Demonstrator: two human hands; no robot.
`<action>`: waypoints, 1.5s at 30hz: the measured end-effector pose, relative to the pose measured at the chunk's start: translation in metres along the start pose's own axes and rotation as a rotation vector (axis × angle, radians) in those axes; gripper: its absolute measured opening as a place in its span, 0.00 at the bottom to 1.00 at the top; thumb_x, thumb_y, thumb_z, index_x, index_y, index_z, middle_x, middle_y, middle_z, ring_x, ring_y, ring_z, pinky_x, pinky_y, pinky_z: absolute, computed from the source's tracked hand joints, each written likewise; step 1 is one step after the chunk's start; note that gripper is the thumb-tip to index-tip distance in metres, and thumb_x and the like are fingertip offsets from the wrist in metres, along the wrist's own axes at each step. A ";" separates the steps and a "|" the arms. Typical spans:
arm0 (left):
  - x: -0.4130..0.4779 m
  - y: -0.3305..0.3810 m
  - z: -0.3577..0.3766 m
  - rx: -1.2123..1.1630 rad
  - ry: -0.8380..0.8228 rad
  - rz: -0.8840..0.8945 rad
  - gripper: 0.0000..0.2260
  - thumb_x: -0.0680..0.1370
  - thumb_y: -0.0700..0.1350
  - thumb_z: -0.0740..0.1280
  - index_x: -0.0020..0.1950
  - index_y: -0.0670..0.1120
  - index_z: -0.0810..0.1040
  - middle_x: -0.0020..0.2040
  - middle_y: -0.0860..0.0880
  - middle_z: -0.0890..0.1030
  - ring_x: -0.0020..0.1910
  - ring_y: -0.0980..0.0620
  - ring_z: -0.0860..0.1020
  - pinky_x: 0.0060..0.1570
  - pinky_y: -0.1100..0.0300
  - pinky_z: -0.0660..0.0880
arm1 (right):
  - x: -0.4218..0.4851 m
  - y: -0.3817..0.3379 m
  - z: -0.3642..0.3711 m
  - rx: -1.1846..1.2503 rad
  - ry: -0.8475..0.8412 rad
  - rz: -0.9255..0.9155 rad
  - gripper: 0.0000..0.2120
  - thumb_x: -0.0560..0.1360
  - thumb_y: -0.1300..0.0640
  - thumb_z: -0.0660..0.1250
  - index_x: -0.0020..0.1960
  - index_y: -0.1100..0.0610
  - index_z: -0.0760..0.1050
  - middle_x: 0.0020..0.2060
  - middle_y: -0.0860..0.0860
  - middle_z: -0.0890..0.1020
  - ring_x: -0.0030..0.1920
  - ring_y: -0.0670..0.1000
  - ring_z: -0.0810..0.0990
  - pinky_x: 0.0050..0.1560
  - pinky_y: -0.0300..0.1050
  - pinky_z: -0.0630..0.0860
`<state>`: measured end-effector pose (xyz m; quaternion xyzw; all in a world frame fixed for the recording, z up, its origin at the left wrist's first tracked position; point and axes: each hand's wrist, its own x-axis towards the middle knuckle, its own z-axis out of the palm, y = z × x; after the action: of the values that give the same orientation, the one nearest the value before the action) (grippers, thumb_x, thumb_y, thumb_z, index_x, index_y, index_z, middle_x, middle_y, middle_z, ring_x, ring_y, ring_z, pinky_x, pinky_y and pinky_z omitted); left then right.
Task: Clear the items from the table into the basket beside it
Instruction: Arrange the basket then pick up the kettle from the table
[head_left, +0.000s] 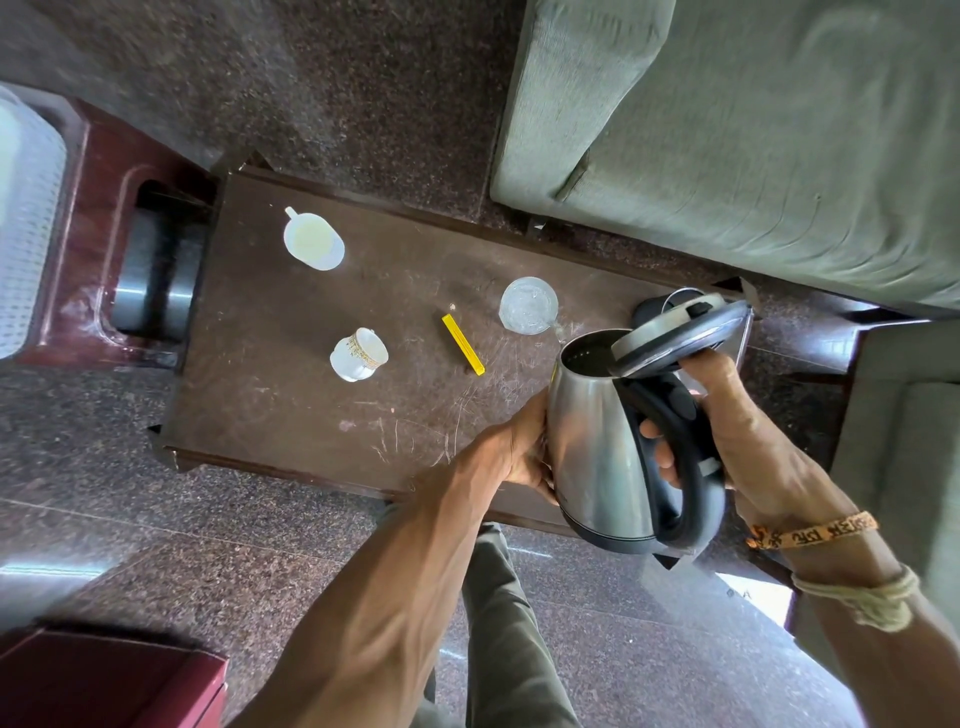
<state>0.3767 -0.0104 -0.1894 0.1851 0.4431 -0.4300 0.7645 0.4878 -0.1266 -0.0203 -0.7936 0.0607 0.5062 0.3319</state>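
Observation:
A steel electric kettle (592, 441) with a black handle hangs over the near right edge of the dark wooden table (311, 415), its lid (675, 338) tipped open. My right hand (737, 431) grips the black handle. My left hand (524, 447) holds the kettle's steel body from the left. On the table lie a white cup on a saucer (313, 240), a white gold-trimmed cup on its side (359, 354), a clear glass (529, 305) and a yellow stick-shaped item (463, 344). The kettle's black base (649, 310) sits behind the lid.
A white perforated basket (26, 223) shows at the far left edge, on a reddish wooden unit (88, 260) beside the table. Green sofas (753, 130) flank the table's far and right sides. A maroon box (104, 680) stands at the bottom left on the speckled floor.

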 end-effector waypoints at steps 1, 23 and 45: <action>0.001 0.000 -0.001 0.000 0.001 0.001 0.43 0.68 0.73 0.57 0.68 0.41 0.75 0.63 0.36 0.78 0.62 0.32 0.75 0.60 0.29 0.71 | 0.000 0.001 0.000 0.003 0.001 0.005 0.48 0.55 0.15 0.59 0.39 0.62 0.82 0.34 0.63 0.82 0.31 0.56 0.78 0.44 0.55 0.75; 0.011 0.038 -0.025 0.047 0.258 0.153 0.39 0.56 0.77 0.59 0.47 0.46 0.80 0.49 0.42 0.83 0.50 0.41 0.80 0.56 0.44 0.76 | 0.015 0.008 0.018 0.134 0.045 -0.042 0.54 0.53 0.15 0.56 0.44 0.67 0.79 0.30 0.60 0.79 0.29 0.55 0.77 0.34 0.44 0.73; -0.007 0.055 -0.019 0.110 0.270 0.330 0.28 0.56 0.76 0.60 0.31 0.53 0.82 0.32 0.52 0.83 0.28 0.54 0.80 0.41 0.58 0.74 | -0.006 0.002 0.017 0.089 -0.008 -0.122 0.52 0.62 0.18 0.55 0.56 0.66 0.77 0.49 0.69 0.81 0.51 0.68 0.81 0.59 0.63 0.77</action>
<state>0.4101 0.0362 -0.1995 0.3523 0.4812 -0.2940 0.7469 0.4712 -0.1199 -0.0211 -0.7783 0.0334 0.4852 0.3972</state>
